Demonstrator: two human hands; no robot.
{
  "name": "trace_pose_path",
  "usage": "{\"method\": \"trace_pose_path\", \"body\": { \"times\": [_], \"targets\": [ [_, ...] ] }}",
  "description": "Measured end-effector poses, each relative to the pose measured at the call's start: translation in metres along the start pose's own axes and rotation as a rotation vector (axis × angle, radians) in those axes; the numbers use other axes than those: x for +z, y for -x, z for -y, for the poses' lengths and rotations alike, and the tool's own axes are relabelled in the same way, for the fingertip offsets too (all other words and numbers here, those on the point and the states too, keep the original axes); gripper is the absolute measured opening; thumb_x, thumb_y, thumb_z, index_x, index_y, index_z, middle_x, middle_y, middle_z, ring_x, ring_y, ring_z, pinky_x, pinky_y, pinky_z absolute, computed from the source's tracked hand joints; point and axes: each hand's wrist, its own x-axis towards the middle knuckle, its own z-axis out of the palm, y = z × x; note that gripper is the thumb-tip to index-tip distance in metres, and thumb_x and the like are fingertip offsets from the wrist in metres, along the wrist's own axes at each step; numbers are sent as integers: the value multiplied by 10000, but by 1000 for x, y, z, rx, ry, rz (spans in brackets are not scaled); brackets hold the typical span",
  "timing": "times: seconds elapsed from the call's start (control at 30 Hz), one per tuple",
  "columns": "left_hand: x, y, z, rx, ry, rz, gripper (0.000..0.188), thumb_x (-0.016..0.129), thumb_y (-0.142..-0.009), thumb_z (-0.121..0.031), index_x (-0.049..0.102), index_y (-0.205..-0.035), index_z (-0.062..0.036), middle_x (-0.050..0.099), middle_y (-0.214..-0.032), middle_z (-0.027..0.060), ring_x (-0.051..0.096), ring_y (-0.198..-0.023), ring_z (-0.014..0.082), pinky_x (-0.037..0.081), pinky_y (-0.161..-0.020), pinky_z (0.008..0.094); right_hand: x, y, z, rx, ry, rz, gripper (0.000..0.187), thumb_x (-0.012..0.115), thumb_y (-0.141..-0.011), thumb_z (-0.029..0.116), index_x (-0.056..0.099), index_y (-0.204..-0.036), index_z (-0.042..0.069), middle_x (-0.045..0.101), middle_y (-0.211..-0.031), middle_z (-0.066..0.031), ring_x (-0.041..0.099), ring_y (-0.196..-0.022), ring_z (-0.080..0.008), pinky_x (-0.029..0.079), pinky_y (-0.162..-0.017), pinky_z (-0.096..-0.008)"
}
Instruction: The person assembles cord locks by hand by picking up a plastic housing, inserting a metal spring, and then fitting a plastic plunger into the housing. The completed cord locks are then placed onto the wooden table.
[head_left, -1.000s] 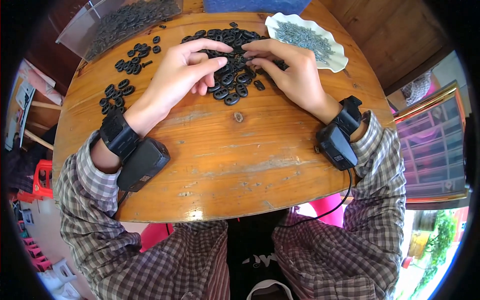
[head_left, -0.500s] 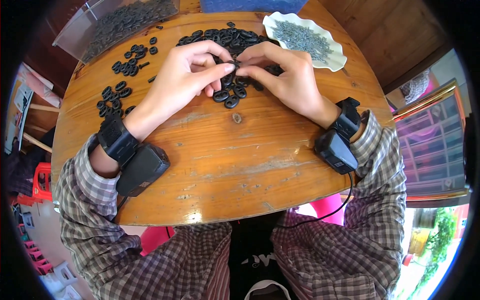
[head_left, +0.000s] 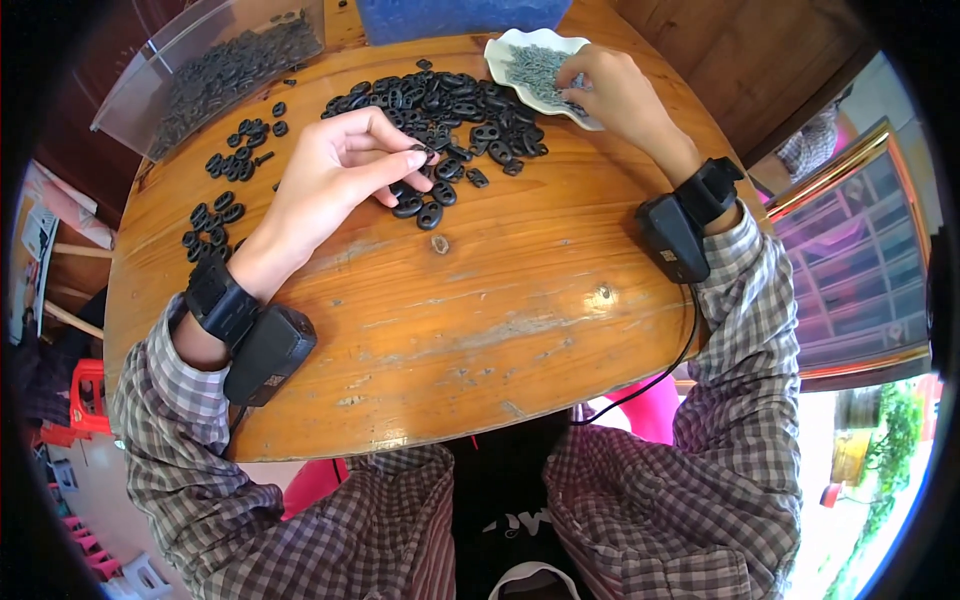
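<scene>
My left hand (head_left: 345,170) is closed, its thumb and forefinger pinching a small black plastic piece (head_left: 424,152), mostly covered by the fingertips, over a pile of black oval two-holed plastic pieces (head_left: 455,97). Over at the right, my right hand (head_left: 622,92) reaches into a white wavy-edged dish (head_left: 495,62). Its fingers curl together at the small thin grey metal pieces (head_left: 535,68) lying there; whatever is between the fingertips is too small to make out. Each wrist wears a black strapped device.
A clear plastic bin (head_left: 125,115) with many black pieces stands at the far left. Beside it on the wooden table (head_left: 450,330) lie small groups of black pieces (head_left: 212,225). A blue container (head_left: 460,18) sits at the back edge.
My right hand has left the left hand and moved right, into the white dish. The left hand stays over the pile, still pinching a black piece. The view has shifted slightly.
</scene>
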Motion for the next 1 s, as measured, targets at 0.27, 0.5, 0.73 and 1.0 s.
{"method": "trace_pose_path", "body": {
  "times": [0.27,0.5,0.73,1.0],
  "targets": [
    [3,0,-5,-19,55,-40,99,571,-842,-120,565,-876,-27,645,-869,93,625,-729,132,454,-582,213,11,0,-6,27,-58,-210,123,606,-765,86,642,-862,19,632,-788,-156,609,-714,-293,477,-664,-359],
    [2,2,-5,-38,76,-18,135,571,-844,-149,573,-909,-31,648,-863,84,602,-690,107,435,-584,201,8,2,-1,107,-41,-191,164,604,-765,90,602,-912,17,632,-768,-153,615,-716,-300,486,-660,-355],
    [2,2,-5,-49,77,-3,144,576,-840,-151,572,-920,-31,648,-865,83,587,-666,96,426,-579,198,11,0,-6,-32,-136,-327,135,603,-749,44,606,-876,-2,627,-749,-144,623,-683,-246,494,-640,-312],
    [3,2,-4,-53,71,-1,154,579,-841,-160,572,-917,-26,648,-858,82,578,-656,91,419,-575,195,7,1,-3,-82,-106,-275,163,595,-737,34,633,-893,6,611,-765,-122,599,-675,-237,481,-641,-310]
  ]
}}
